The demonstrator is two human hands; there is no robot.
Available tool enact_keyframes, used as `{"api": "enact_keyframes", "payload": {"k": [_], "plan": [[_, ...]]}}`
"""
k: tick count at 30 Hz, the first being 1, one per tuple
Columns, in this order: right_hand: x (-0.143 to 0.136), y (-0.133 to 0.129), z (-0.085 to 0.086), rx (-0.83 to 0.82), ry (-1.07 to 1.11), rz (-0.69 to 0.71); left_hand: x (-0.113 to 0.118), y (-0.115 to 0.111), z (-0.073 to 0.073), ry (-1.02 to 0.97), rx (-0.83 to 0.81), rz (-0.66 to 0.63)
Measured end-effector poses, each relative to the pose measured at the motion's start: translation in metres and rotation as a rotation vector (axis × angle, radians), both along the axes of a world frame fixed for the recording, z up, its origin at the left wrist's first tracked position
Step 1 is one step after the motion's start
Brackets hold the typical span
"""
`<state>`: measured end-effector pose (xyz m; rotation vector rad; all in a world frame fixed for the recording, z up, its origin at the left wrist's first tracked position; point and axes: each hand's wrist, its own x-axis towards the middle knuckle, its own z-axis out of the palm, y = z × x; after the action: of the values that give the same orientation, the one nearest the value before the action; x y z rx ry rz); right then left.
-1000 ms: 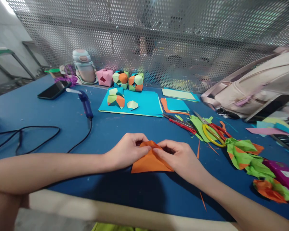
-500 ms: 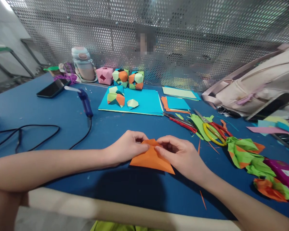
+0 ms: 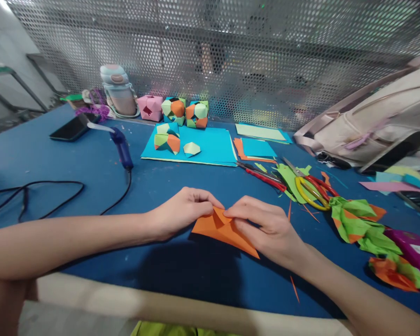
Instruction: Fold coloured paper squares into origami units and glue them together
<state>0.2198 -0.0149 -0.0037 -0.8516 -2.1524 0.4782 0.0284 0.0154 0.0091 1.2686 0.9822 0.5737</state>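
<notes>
The orange paper (image 3: pixel 224 233) slants lengthwise, right end nearest.

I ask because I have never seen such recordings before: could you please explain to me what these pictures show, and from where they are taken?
Of course. There is no machine here: you see a person's two bare hands. One camera, worn on the person's head, looks forward and down, so the left hand appears at left and the right hand at right. Both hold one piece of folded orange paper between their fingers, above a blue table.

Farther back lie blue sheets with small folded paper pieces on top. To the left is a blue tool with a cord; to the right, scissors and crumpled paper. A perforated metal screen stands behind.
</notes>
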Motion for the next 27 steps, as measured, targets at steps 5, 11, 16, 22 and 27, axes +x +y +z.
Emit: {"api": "enact_keyframes", "payload": {"k": [5, 11, 16, 22, 27], "plan": [[0.0028, -0.002, 0.002, 0.215, -0.208, 0.053, -0.0017, -0.0007, 0.0068, 0.039, 0.026, -0.074], [0.0011, -0.0054, 0.0032, 0.336, -0.425, 0.018, -0.0004, 0.0001, 0.008, 0.16, 0.079, -0.159], [-0.0012, -0.0072, 0.003, 0.41, -0.496, 0.016, 0.0002, 0.0007, 0.0044, 0.201, 0.101, -0.159], [-0.004, -0.0078, 0.0056, 0.431, -0.476, 0.032, -0.0004, 0.0001, 0.0037, 0.204, 0.121, -0.13], [-0.0047, -0.0089, 0.0039, 0.38, -0.388, 0.026, 0.0015, -0.0027, 0.0071, 0.204, 0.11, -0.094]]}}
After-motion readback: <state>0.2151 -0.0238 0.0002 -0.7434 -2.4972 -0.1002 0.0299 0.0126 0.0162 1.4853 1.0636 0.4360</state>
